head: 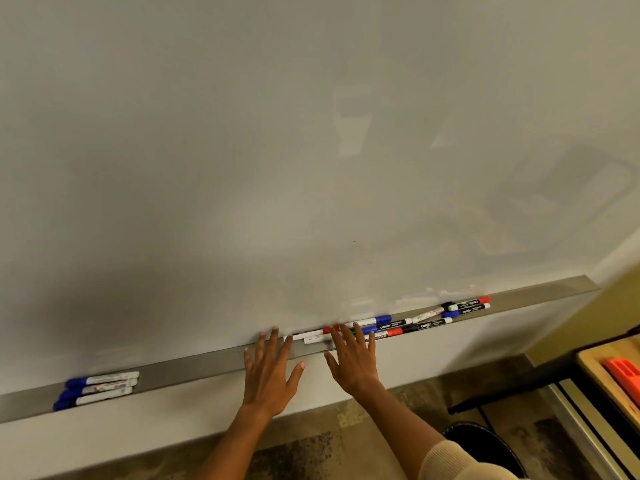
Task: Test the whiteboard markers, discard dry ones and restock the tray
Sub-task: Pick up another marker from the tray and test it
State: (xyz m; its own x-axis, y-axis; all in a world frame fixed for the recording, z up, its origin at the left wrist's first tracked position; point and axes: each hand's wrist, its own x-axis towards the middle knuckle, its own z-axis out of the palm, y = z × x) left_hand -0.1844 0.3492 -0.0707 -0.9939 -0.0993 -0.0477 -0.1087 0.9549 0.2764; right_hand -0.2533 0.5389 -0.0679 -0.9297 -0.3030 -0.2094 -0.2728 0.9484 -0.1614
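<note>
Along the tray (207, 363) under the whiteboard (311, 133), a loose heap of markers (398, 327) lies lengthwise to the right of centre, and three blue-capped markers (97, 389) sit side by side far to the left. Both hands hover over the tray with fingers spread, holding nothing; the right hand (353, 362) has its fingertips (343, 329) over the heap's near end, so I judge it the nearer grip, while the left hand (268, 372) is just beside. Several barrels read "camlin"
</note>
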